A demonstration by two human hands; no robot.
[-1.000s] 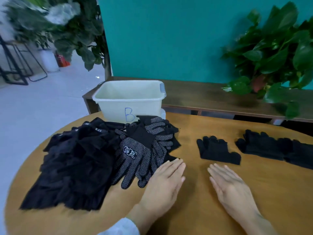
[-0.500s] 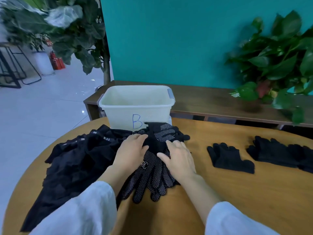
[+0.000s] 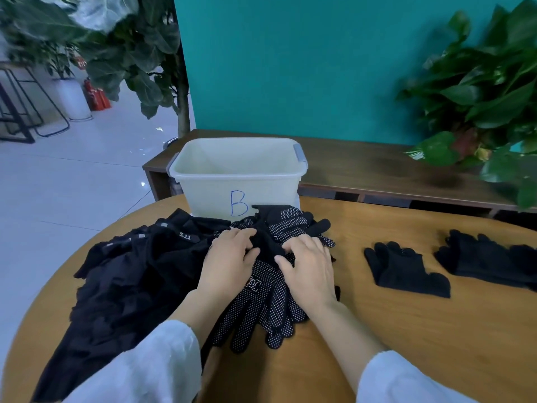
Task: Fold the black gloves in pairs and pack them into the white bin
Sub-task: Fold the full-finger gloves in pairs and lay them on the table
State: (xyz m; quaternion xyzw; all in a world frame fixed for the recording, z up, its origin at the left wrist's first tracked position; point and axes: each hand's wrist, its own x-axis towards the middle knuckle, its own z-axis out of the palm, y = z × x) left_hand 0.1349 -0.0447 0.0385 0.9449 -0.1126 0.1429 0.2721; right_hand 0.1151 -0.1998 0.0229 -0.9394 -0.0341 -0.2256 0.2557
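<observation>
Both hands have moved since a second ago, when they lay flat on bare wood; half a second ago they had reached the dotted gloves [image 3: 261,298], and they stay there now, fingers curled tighter into the black fabric. The view has also crept closer to the pile.

The gloves lie on a round wooden table [image 3: 421,338], heaped against a spread of black cloth [image 3: 125,286] on the left. The white bin [image 3: 241,175], marked B, stands at the table's far edge, touching the heap. To the right, well apart from the pile, lie a folded pair [image 3: 404,269] and a second dark bundle [image 3: 494,260]. Behind runs a low wooden bench [image 3: 377,173] against a teal wall [image 3: 290,59], with leafy plants [image 3: 488,91] on both sides and pale floor tiles on the left.

The left hand [image 3: 229,263] grips a fold of black cuff between thumb and fingers. The right hand [image 3: 311,269] rests palm down beside it, fingers bent and pinching the same fold. White sleeves cover both forearms.
</observation>
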